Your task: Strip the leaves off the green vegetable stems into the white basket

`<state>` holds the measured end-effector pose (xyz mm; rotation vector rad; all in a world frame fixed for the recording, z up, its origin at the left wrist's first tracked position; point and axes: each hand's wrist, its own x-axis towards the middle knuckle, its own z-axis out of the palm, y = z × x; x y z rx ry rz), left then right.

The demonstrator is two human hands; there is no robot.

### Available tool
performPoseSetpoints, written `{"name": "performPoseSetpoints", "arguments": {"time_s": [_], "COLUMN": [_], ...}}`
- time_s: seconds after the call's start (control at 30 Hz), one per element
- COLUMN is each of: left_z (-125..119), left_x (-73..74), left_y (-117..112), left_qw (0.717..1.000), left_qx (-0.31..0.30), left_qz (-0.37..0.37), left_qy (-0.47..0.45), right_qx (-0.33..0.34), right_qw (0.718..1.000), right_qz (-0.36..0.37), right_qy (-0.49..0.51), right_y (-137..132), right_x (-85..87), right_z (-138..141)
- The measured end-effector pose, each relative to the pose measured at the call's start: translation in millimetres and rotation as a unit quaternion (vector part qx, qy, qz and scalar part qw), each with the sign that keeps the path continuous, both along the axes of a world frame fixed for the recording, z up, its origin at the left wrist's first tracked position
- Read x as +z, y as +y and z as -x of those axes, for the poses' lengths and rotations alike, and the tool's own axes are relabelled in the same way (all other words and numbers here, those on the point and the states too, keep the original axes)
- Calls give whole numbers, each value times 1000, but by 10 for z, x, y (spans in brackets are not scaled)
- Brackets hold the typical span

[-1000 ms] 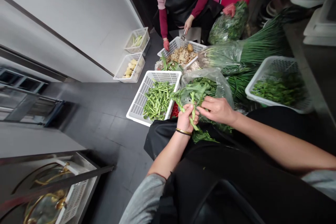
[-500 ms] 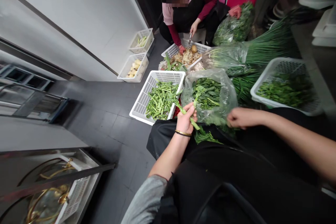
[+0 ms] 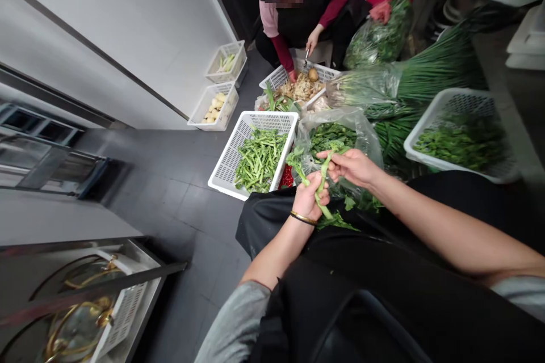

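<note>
My left hand (image 3: pixel 312 197) is closed around leafy green vegetable stalks (image 3: pixel 323 177), their thick pale ends poking out below the fist. The fingertips of my right hand (image 3: pixel 351 167) pinch at the upper part of one stalk, near its leafy top. Right under both hands, an open clear plastic bag (image 3: pixel 369 144) holds more of the dark leafy greens (image 3: pixel 330 135). To the left stands a white perforated basket (image 3: pixel 227 165) with trimmed green stalks (image 3: pixel 259 161) in it. Some loose leaves (image 3: pixel 338 221) lie on the black apron over my lap.
Across from me a crouching person (image 3: pixel 298 17) works with a tool over a white basket of peelings (image 3: pixel 302 88). Bundled long green onions (image 3: pixel 438 68) and a basket of greens (image 3: pixel 462 142) are to the right. Two small baskets (image 3: pixel 215 108) stand by the wall. A metal rack (image 3: pixel 140 289) is at lower left.
My right hand has come in from the right and now pinches the stalk. My left hand, still gripping the stalks, has shifted slightly right and down.
</note>
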<state>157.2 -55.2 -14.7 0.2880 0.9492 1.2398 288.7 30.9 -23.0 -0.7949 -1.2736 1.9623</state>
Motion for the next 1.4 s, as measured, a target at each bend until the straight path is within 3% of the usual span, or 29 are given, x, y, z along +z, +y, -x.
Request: {"name": "performPoseSetpoints", "arguments": {"time_s": [0.07, 0.1, 0.13, 0.23, 0.27, 0.3, 0.37, 0.43, 0.53, 0.6, 0.63, 0.67, 0.73, 0.8, 0.83, 0.9, 1.0, 1.07, 1.1, 1.17, 1.23, 1.27, 1.33, 1.4], "left_z": [-11, -30, -54, -110, -95, -46, 175, 555, 1208, 1464, 1488, 1439, 1154, 743, 542, 232, 45, 30, 30, 32, 47, 64, 114, 163], "left_x": [-64, -101, -137, -231, -248, -254, -223, -139, 27, 103, 115, 107, 40, -55, -92, -123, -77, -38, -27, -19, -13, -3, 35, 88], "left_y": [19, 28, 35, 70, 101, 150, 312, 538, 848, 935, 933, 905, 784, 623, 542, 404, 285, 259, 259, 276, 302, 310, 305, 268], "left_qw": [1000, 999, 999, 997, 997, 996, 993, 985, 946, 924, 919, 923, 941, 959, 964, 971, 983, 990, 993, 997, 997, 997, 999, 999], "left_qx": [11, 20, 30, 46, 52, 63, 94, 128, 159, 154, 146, 126, 47, -66, -97, -108, -68, -27, -11, 21, 54, 62, 42, -23], "left_qz": [20, 30, 39, 60, 62, 62, 60, 63, 77, 87, 93, 97, 92, 58, 38, -11, -58, -58, -50, -26, -4, 0, -8, -27], "left_qy": [5, 9, 9, -2, -2, 3, 33, 97, 272, 340, 354, 352, 323, 268, 246, 214, 158, 122, 106, 75, 48, 38, 13, -24], "right_qx": [3, -8, -29, -72, -49, -7, 94, 174, 272, 313, 304, 273, 173, 60, 20, -10, 14, -2, -35, -98, -107, -92, -63, -69], "right_qw": [994, 979, 946, 767, 719, 690, 668, 663, 650, 636, 645, 674, 778, 884, 916, 951, 981, 982, 974, 930, 880, 870, 890, 933], "right_qz": [-49, -107, -180, -393, -438, -470, -502, -479, -356, -300, -295, -300, -302, -256, -224, -176, -106, -92, -121, -236, -363, -398, -372, -255], "right_qy": [-93, -173, -268, -503, -538, -551, -541, -548, -614, -639, -636, -617, -524, -387, -332, -252, -164, -162, -191, -264, -287, -277, -255, -245], "right_y": [13, 19, 20, -32, -68, -111, -200, -268, -286, -243, -209, -171, -83, 11, 58, 148, 236, 213, 165, 5, -192, -274, -354, -296], "right_x": [-66, -72, -66, -33, -44, -76, -210, -410, -675, -725, -699, -638, -441, -207, -104, 35, 82, 68, 65, 80, 114, 131, 152, 155], "right_z": [-47, -48, -31, 86, 116, 124, 32, -219, -722, -929, -951, -915, -695, -370, -208, 51, 218, 221, 209, 171, 120, 89, 24, -22]}}
